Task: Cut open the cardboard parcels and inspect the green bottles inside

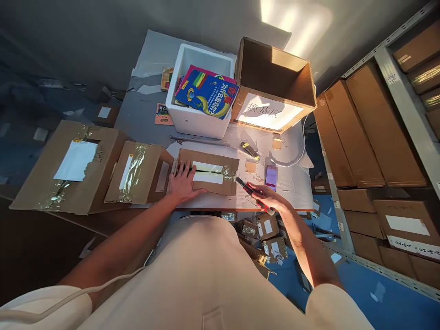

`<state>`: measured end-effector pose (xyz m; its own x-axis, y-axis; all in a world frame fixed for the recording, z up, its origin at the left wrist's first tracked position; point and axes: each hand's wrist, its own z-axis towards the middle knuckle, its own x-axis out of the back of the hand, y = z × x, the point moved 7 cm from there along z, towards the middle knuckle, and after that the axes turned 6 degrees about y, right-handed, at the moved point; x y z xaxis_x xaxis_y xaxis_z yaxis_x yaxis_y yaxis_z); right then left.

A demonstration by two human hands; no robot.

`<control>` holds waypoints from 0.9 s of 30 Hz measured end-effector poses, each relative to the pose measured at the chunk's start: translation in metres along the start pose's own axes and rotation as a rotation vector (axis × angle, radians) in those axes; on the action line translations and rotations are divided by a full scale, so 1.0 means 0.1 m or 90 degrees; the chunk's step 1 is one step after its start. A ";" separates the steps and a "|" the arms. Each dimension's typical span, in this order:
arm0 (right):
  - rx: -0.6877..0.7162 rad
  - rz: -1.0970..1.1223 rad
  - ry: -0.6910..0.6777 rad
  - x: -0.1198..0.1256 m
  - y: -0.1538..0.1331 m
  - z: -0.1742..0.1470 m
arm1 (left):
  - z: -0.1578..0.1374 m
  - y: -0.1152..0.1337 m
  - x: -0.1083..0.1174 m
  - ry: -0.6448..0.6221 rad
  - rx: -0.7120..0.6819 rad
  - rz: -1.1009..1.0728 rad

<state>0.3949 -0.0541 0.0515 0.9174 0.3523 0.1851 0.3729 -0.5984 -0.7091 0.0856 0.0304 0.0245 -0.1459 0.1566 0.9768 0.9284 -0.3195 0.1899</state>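
Flat on the table lies a small taped cardboard box (209, 187), with a white label (208, 177) along its top and clear tape at its right end. My left hand (182, 183) rests on the box's left end, fingers spread. My right hand (266, 197) is closed around a red and black utility knife (249, 188), whose tip points at the box's right end. Whether the tip touches the box I cannot tell. Behind the knife are a purple-screened phone (271, 178) and a second, yellow and black cutter (250, 150).
A white foam box (195, 123) holding books (209, 91) stands at the back, beside an open carton (271, 110) with a handwritten sheet. Two taped cartons, a medium one (137, 174) and a large one (92, 160), sit at left. Shelves of boxes (367, 128) rise at right.
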 end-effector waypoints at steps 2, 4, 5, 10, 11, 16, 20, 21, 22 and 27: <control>0.002 0.005 0.027 -0.08 -0.04 0.02 | 0.01 -0.01 -0.01 -0.001 -0.005 -0.001; 0.016 0.021 0.053 -0.19 -0.09 0.03 | 0.02 -0.01 -0.01 -0.007 0.005 0.000; 0.026 0.035 0.063 -0.22 -0.10 0.03 | 0.04 -0.01 -0.01 -0.011 0.015 0.001; 0.019 0.093 0.023 -0.23 0.06 -0.09 | 0.06 0.00 0.01 -0.033 0.041 0.011; 0.010 0.090 0.015 -0.21 0.11 -0.11 | 0.06 0.01 0.02 -0.037 0.038 0.013; 0.017 0.096 0.034 -0.14 0.24 -0.08 | 0.04 -0.02 0.05 -0.034 0.022 0.012; 0.028 0.135 0.029 -0.22 0.38 -0.09 | 0.01 -0.04 0.06 -0.007 0.017 0.001; 0.041 0.140 0.043 -0.21 0.42 -0.09 | 0.01 -0.04 0.06 0.002 0.015 -0.004; 0.057 0.147 0.068 -0.17 0.46 -0.09 | 0.00 -0.05 0.07 0.014 0.012 -0.009; 0.106 0.032 0.271 0.19 0.64 0.14 | -0.07 -0.05 0.15 0.124 -0.002 -0.031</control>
<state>0.4342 -0.0756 0.0006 0.9221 -0.0224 0.3863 0.3312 -0.4708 -0.8177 0.0762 0.0278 0.0389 -0.2536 -0.0117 0.9672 0.9179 -0.3184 0.2368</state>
